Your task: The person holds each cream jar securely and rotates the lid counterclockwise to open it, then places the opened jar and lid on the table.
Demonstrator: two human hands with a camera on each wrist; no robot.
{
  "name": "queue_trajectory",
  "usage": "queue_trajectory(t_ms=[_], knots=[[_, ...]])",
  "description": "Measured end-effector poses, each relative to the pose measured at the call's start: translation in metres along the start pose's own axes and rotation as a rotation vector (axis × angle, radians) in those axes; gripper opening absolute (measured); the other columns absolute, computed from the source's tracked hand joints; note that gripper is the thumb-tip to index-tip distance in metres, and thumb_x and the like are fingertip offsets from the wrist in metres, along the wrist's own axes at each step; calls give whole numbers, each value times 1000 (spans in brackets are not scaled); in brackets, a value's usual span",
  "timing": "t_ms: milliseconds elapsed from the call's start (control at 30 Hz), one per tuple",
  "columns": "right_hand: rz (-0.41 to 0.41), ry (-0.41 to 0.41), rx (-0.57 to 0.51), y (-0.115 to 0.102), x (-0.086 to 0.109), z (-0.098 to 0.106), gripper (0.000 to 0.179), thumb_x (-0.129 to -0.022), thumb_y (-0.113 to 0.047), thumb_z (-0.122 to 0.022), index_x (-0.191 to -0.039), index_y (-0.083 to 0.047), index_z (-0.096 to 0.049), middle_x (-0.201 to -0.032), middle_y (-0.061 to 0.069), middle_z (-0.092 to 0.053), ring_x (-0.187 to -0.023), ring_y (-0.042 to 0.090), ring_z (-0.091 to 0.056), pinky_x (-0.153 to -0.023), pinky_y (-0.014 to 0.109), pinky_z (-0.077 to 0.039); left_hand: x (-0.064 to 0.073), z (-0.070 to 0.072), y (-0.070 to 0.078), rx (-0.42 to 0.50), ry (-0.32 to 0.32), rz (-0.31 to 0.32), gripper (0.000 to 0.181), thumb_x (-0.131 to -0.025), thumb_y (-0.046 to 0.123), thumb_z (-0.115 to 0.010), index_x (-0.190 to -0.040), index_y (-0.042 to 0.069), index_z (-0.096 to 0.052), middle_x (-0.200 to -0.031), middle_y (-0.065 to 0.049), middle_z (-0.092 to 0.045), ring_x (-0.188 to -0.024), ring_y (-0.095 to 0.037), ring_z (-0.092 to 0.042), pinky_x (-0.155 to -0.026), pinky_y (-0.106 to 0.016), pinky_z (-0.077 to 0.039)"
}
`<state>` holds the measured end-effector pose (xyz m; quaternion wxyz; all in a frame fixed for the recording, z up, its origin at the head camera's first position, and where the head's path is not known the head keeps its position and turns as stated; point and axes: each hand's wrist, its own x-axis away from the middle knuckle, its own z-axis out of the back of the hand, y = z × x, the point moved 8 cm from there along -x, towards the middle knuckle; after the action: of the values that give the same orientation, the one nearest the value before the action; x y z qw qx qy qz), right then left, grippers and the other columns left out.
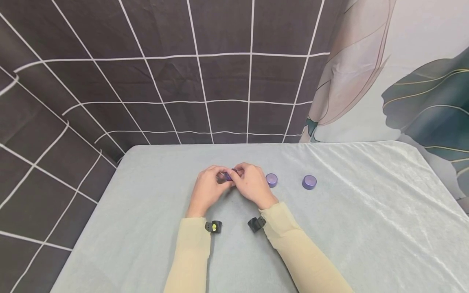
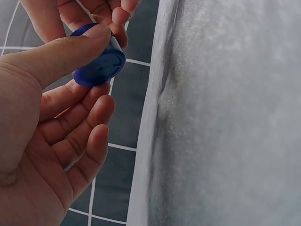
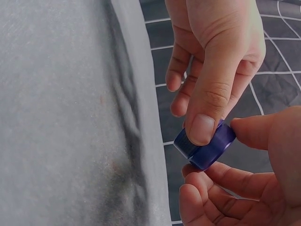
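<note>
Both hands meet over the far middle of the table around a small purple round container [image 1: 229, 177]. My left hand [image 1: 208, 188] pinches it between thumb and fingers. My right hand [image 1: 253, 184] grips it from the other side, its thumb lying across the top edge. The left wrist view shows the container's flat round face [image 2: 99, 69] and a paler band along its side. A ribbed part and a smooth purple part [image 3: 215, 148] sit together in the right wrist view; whether they are joined I cannot tell. Just right of my right hand stands a purple round piece [image 1: 271, 180].
Farther right on the table lies a second similar purple round piece [image 1: 309, 182]. A pale grey velvety cloth [image 1: 366, 228] covers the table. Dark grid-patterned fabric [image 1: 223, 81] hangs behind and to the left, with a leaf-patterned curtain [image 1: 428, 97] at right.
</note>
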<state>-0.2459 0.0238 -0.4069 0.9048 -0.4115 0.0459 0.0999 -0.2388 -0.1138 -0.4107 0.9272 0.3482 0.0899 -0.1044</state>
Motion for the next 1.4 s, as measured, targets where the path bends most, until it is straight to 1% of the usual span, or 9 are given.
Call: queue_trajectory(t_ms=[200, 367, 700, 1000, 1233, 1400], knots=[[7, -5, 3, -1, 0, 0, 35, -95, -35, -65, -105, -2, -74, -79, 3, -72, -77, 20, -68, -73, 39, -54, 0, 0, 0, 6, -2, -1, 35, -77, 24, -89, -105, 9, -76, -93, 0, -70, -82, -15, -65, -77, -34, -52], [16, -9, 5, -2, -1, 0, 32, -95, -33, -66, -105, -3, -73, -78, 2, -71, -77, 19, -66, -74, 39, -54, 0, 0, 0, 13, -1, 0, 33, -76, 23, -88, -104, 10, -76, -93, 0, -70, -83, -15, -65, -78, -35, -52], [8, -21, -10, -1, -1, 0, 29, -95, -31, -67, -105, -5, -74, -80, 1, -72, -78, 17, -67, -75, 39, -53, 1, 0, 0, 12, -5, 1, 34, -76, 24, -88, -105, 9, -76, -94, -1, -70, -84, -15, -65, -78, -36, -52], [7, -31, -27, -1, -2, -1, 26, -95, -30, -66, -104, -7, -74, -81, 0, -73, -77, 13, -68, -74, 36, -53, 0, 1, 0, 14, -3, 1, 34, -76, 24, -88, -105, 9, -76, -93, 0, -70, -84, -15, -65, -79, -36, -52], [7, -32, -28, -1, -3, 0, 25, -94, -29, -67, -102, -7, -74, -83, 0, -74, -79, 15, -69, -76, 37, -54, 0, 1, 0, 15, -4, -2, 34, -77, 24, -88, -105, 9, -76, -93, 0, -70, -83, -14, -65, -78, -35, -52], [14, -32, -28, -2, -3, 1, 23, -93, -27, -67, -102, -7, -74, -83, -1, -74, -78, 13, -68, -75, 36, -53, 0, 1, 1, 20, -13, 5, 35, -77, 24, -88, -106, 8, -76, -93, -1, -70, -83, -15, -65, -77, -35, -52]])
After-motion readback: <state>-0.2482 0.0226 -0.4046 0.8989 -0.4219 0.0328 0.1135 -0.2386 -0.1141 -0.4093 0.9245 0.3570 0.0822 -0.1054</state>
